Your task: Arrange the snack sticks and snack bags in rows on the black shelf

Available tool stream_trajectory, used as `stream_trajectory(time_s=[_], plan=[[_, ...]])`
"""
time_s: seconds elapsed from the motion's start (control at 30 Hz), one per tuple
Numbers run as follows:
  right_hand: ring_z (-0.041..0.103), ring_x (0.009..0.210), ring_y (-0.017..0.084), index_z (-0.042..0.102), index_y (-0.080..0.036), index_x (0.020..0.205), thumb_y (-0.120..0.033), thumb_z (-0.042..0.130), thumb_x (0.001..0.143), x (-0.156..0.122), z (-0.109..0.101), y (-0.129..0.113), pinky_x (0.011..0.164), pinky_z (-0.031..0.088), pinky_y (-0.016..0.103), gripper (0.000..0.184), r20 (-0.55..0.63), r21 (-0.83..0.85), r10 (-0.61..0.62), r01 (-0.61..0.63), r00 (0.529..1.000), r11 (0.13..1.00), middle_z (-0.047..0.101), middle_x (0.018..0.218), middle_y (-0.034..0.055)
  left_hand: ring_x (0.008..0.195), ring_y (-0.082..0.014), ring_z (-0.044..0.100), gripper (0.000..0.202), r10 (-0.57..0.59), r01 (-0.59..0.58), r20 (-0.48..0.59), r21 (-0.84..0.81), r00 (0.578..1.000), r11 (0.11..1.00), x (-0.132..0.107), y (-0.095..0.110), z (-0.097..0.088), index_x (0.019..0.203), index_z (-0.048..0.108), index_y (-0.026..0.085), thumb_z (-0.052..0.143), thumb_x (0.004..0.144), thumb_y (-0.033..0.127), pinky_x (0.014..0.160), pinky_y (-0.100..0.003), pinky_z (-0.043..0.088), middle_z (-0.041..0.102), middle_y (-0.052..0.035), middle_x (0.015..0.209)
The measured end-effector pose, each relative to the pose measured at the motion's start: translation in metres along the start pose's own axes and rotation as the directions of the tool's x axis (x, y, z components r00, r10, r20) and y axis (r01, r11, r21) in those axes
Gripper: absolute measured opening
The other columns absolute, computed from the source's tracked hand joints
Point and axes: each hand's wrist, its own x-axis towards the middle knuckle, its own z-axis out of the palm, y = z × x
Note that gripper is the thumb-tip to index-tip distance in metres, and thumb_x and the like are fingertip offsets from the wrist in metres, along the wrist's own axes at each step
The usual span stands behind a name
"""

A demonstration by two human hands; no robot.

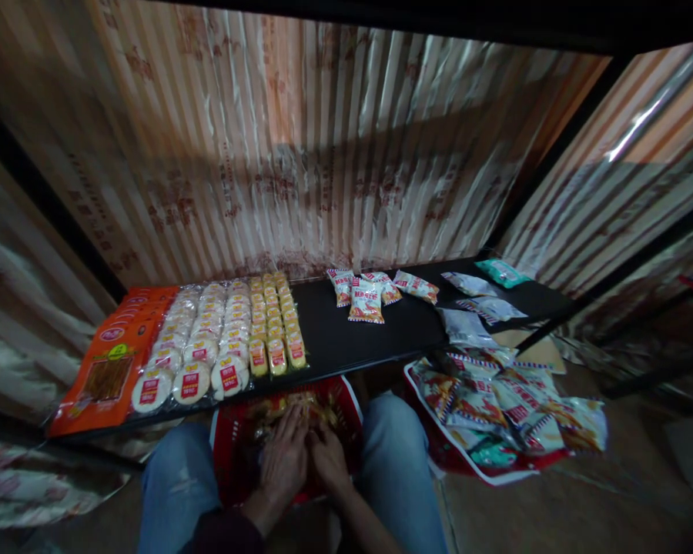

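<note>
Both hands are down inside a red basket point(234, 438) that rests between my knees. My left hand point(282, 462) lies over small yellow snack packets point(309, 404) in it, fingers curled onto them. My right hand point(328, 460) sits right beside it, fingers bent into the same pile. What each hand grips is hidden in the dim light. Just above the basket runs a black shelf point(346, 338). On its left stand rows of round white packets point(199, 350) and small yellow packets point(274, 327).
Orange flat packs point(112, 362) lie at the shelf's far left. A few red-and-white snack bags point(366, 296) and silvery bags point(473, 308) lie on its right part. A red tray point(497, 419) piled with mixed bags sits on the floor at right. Striped foil sheeting covers the back.
</note>
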Motion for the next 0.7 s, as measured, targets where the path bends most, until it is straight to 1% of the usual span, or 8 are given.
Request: stream_trajectory(time_s=[0.03,0.07,0.13,0.23,0.3,0.37,0.53,0.7], plan=[[0.060,0.109,0.017,0.064,-0.017,0.109,-0.022,0.040,0.084,0.001,0.003,0.001,0.097,0.041,0.026,0.035,0.022,-0.126,0.018,-0.015,1.000,0.992,0.067,0.116,0.0080,0.135,-0.0198,0.035,0.045,-0.101,0.101,0.093,0.003,0.991,0.995,-0.006,-0.004,0.002,0.118,0.061,0.017,0.038,0.081,0.009,0.109,-0.035,0.035,0.047,-0.0082,0.141],[0.060,0.110,0.016,0.064,-0.016,0.109,-0.020,0.038,0.085,0.002,0.005,0.002,0.097,0.041,0.024,0.036,0.065,-0.242,0.045,-0.028,0.997,0.970,0.066,0.117,0.0079,0.134,-0.0199,0.037,0.044,-0.199,0.198,0.179,0.021,0.964,0.980,-0.011,-0.008,0.003,0.118,0.061,0.015,0.039,0.081,0.009,0.109,-0.034,0.033,0.047,-0.0091,0.141],[0.062,0.107,0.018,0.066,-0.014,0.105,-0.019,0.038,0.087,0.004,0.009,0.002,0.094,0.042,0.025,0.034,0.095,-0.325,0.094,-0.059,0.991,0.944,0.067,0.113,0.0104,0.132,-0.0193,0.040,0.043,-0.342,0.337,0.325,0.074,0.882,0.939,-0.018,-0.017,0.004,0.120,0.060,0.014,0.039,0.082,0.011,0.110,-0.032,0.030,0.049,-0.0102,0.139],[0.064,0.103,0.020,0.067,-0.012,0.102,-0.019,0.038,0.087,0.006,0.011,0.004,0.090,0.043,0.027,0.033,0.118,-0.381,0.134,-0.080,0.984,0.921,0.069,0.108,0.0129,0.122,-0.0187,0.051,0.038,-0.420,0.416,0.498,0.125,0.758,0.901,-0.025,-0.028,0.002,0.115,0.061,0.014,0.038,0.085,0.016,0.103,-0.028,0.037,0.058,-0.0113,0.129],[0.064,0.103,0.019,0.067,-0.012,0.104,-0.018,0.038,0.088,0.006,0.010,0.006,0.090,0.043,0.025,0.034,0.133,-0.411,0.132,-0.067,0.982,0.909,0.069,0.110,0.0132,0.110,-0.0187,0.059,0.035,-0.430,0.430,0.558,0.140,0.710,0.892,-0.027,-0.031,0.000,0.108,0.063,0.014,0.037,0.085,0.017,0.092,-0.027,0.044,0.065,-0.0119,0.117],[0.063,0.106,0.018,0.067,-0.011,0.106,-0.018,0.039,0.087,0.005,0.007,0.006,0.091,0.043,0.023,0.034,0.152,-0.433,0.117,-0.040,0.981,0.900,0.068,0.113,0.0128,0.103,-0.0190,0.063,0.036,-0.424,0.420,0.577,0.150,0.698,0.895,-0.027,-0.030,-0.001,0.108,0.062,0.014,0.034,0.086,0.016,0.087,-0.028,0.046,0.068,-0.0126,0.111],[0.061,0.110,0.020,0.069,-0.013,0.106,-0.015,0.045,0.083,-0.001,0.003,0.003,0.094,0.041,0.022,0.034,0.197,-0.471,0.077,0.025,0.977,0.882,0.068,0.115,0.0122,0.108,-0.0197,0.061,0.040,-0.323,0.293,0.652,0.158,0.686,0.943,-0.032,-0.026,-0.005,0.110,0.062,0.016,0.030,0.087,0.011,0.092,-0.031,0.044,0.067,-0.0111,0.113],[0.064,0.106,0.022,0.072,-0.012,0.099,-0.012,0.048,0.079,-0.004,-0.001,0.005,0.091,0.044,0.024,0.031,0.192,-0.484,0.085,0.019,0.978,0.875,0.069,0.110,0.0154,0.106,-0.0257,0.062,0.040,-0.217,0.163,0.736,0.145,0.642,0.976,-0.040,-0.030,-0.004,0.102,0.066,0.008,0.031,0.083,0.004,0.089,-0.039,0.047,0.066,-0.0199,0.111]])
